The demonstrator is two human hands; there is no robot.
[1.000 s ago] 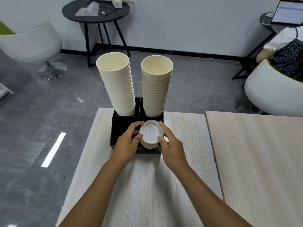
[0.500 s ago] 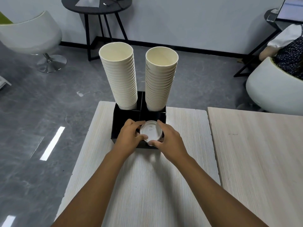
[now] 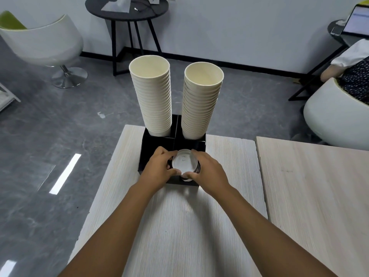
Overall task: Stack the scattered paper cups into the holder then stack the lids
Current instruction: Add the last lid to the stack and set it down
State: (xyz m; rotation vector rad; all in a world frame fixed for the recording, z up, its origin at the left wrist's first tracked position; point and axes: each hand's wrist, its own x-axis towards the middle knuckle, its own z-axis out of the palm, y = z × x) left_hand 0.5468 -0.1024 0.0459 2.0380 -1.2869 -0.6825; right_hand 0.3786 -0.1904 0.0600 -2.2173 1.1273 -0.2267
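Note:
A black holder stands at the far edge of a light wooden table. Two tall stacks of cream paper cups rise from its rear compartments, the left stack and the right stack. A stack of white lids sits low in the front right compartment. My left hand grips the lids from the left. My right hand grips them from the right and near side. How deep the lids go is hidden by the holder wall and my fingers.
A second wooden table abuts on the right. Beyond the tables lie a grey floor, a white swivel chair, a black round side table, and a seated person in a white chair at far right.
Both hands have lowered the lid stack into the front right compartment of the holder; it now sits deeper than a second ago. The camera view has shifted slightly.

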